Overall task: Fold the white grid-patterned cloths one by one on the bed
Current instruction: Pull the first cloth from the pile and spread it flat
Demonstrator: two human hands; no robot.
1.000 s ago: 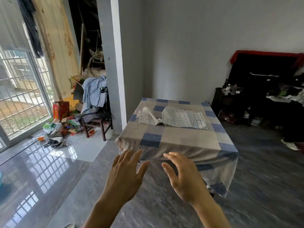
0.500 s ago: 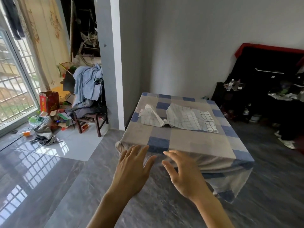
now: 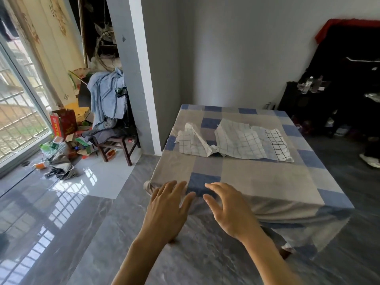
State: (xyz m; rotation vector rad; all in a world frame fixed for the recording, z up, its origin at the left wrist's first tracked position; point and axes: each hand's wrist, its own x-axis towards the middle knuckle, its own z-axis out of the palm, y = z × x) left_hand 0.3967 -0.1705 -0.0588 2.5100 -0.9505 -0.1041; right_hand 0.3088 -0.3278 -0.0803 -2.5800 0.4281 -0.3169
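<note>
As both hover, left hand (image 3: 164, 212), right hand (image 3: 231, 212) splayed.

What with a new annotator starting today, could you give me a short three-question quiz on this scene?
1. True or false: the left hand grips one of the white grid-patterned cloths.
2. Where on the bed do the cloths lie? A) at the near edge, under the hands B) across the middle C) hanging off the side
3. Fill in: the right hand holds ____.
Key: 1 false; 2 B; 3 nothing.
</note>
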